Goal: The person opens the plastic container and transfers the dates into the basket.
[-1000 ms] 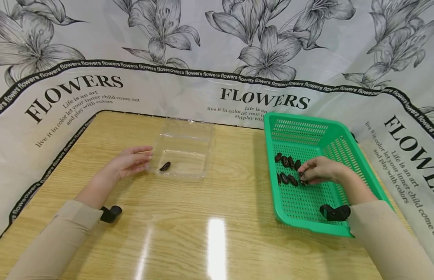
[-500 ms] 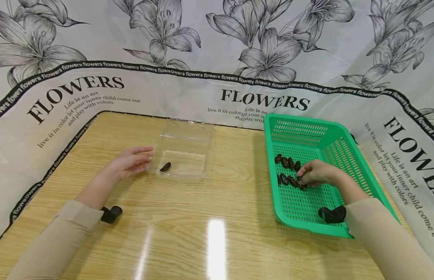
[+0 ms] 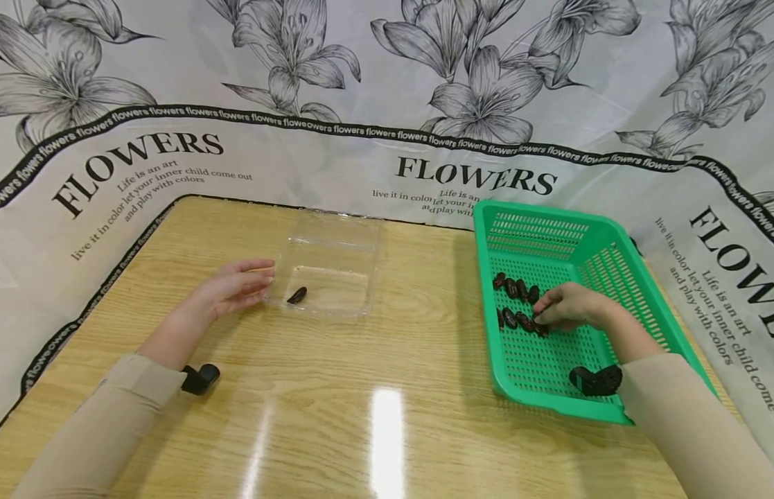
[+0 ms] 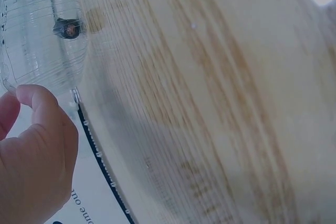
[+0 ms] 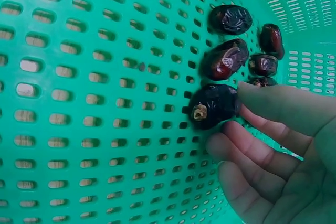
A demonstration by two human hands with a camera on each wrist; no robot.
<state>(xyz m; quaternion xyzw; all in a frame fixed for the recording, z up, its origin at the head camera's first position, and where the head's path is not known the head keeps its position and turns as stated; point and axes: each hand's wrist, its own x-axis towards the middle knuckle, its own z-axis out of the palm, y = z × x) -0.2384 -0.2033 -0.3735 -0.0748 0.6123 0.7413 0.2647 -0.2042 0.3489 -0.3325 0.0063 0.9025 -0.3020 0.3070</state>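
In the head view my left hand [image 3: 237, 287] is at the left side of a clear plastic box [image 3: 327, 305]; in the left wrist view its thumb and finger pinch the box's edge [image 4: 8, 85]. One dark brown date [image 3: 297, 295] lies inside the box, near its left front corner. My right hand [image 3: 570, 307] reaches down into the green basket [image 3: 495, 360]. Its thumb and forefinger pinch one end of a wrinkled date [image 5: 212, 107], the nearest of its row in the right wrist view. The other dates [image 3: 517, 289] lie in two short rows on the basket floor.
The wooden table [image 3: 362, 388] runs between the box and the basket. Behind it hangs a white cloth [image 3: 337, 163] with printed flowers and lettering. Black wrist devices [image 3: 595, 381] sit at both cuffs, the right one over the basket's near part.
My right hand has lowered the date onto the basket floor at the end of the front row and shifted slightly. My left hand, the box and its date stay in place.
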